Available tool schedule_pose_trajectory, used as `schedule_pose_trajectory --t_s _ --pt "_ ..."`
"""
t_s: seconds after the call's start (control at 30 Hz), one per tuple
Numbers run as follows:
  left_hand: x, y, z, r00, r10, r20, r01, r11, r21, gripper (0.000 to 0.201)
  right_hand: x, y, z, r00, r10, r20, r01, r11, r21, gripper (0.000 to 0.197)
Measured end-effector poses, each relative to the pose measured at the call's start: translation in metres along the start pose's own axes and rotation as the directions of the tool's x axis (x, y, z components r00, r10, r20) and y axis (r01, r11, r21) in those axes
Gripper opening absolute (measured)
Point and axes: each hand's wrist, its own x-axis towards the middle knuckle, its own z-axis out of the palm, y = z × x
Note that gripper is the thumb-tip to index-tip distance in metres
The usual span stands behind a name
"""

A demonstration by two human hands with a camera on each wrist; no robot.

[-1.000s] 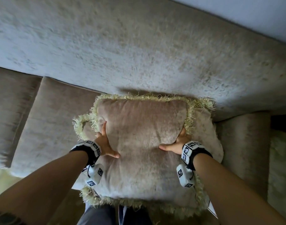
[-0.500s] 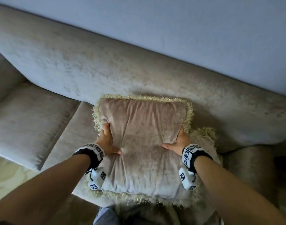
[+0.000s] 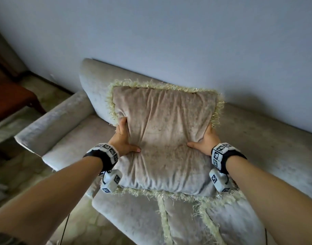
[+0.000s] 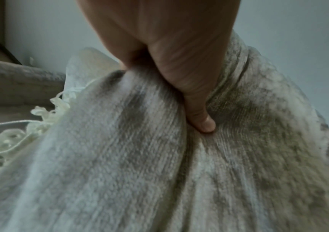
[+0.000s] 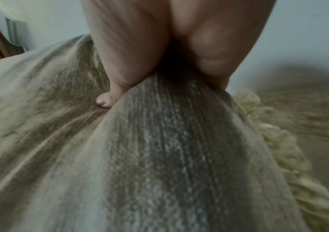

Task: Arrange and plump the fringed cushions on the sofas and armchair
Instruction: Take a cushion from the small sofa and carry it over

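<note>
A beige velvet cushion [image 3: 162,138] with a pale yellow fringe [image 3: 151,84] is held up in front of the sofa backrest [image 3: 93,85], its top edge reaching the blue-grey wall [image 3: 169,32]. The left hand [image 3: 122,138] grips the cushion's edge at 9 o'clock: the thumb presses into the front face and dents the fabric, while the other fingers wrap behind the cushion, so whether they are spread or together cannot be told. The left wrist view shows that thumb [image 4: 199,116] sunk in a fold of the velvet. The right hand [image 3: 207,140] grips the edge at 3 o'clock in the same way, thumb [image 5: 108,97] on the front pinching a ridge of cloth against fingers hidden behind; their spacing cannot be told either. Creases run across the face between the two thumbs.

Towards 6 o'clock below the held cushion, two more fringed cushions [image 3: 187,223] lie on the sofa seat [image 3: 77,135], side by side, their fringes touching. The sofa's armrest [image 3: 50,121] runs towards 9 o'clock. At 10 o'clock, beyond the armrest, a dark wooden chair with a red seat [image 3: 8,99] stands on the patterned floor [image 3: 45,92]. No container appears in any view.
</note>
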Motion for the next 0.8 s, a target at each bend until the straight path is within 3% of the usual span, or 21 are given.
schedule_pose_trajectory --t_s 0.1,0.2,0.37,0.6,0.8 --pt "-0.007 -0.036 -0.069 0.998 0.026 -0.062 -0.025 1.000 0.006 0.144 0.005 -0.073 0.023 0.996 -0.074 -0.049 0.076 0.997 0.034 0.161" --pt "-0.017 -0.078 -0.140 0.990 0.044 -0.132 -0.039 0.998 0.040 0.145 0.003 -0.150 0.054 0.989 -0.130 -0.066 0.132 0.990 0.038 0.143" --pt "-0.032 -0.153 -0.238 0.970 0.052 -0.236 -0.023 0.992 0.121 0.145 0.009 -0.266 0.112 0.976 -0.200 -0.080 0.206 0.976 0.069 0.139" --pt "-0.018 -0.244 -0.325 0.938 -0.030 -0.345 0.053 0.997 0.056 0.154 0.044 -0.387 0.163 0.952 -0.298 -0.069 0.305 0.942 0.141 0.134" --pt "0.011 -0.323 -0.385 0.912 -0.118 -0.393 0.136 0.990 0.020 0.154 0.102 -0.473 0.221 0.935 -0.353 0.019 0.346 0.925 0.159 0.134"
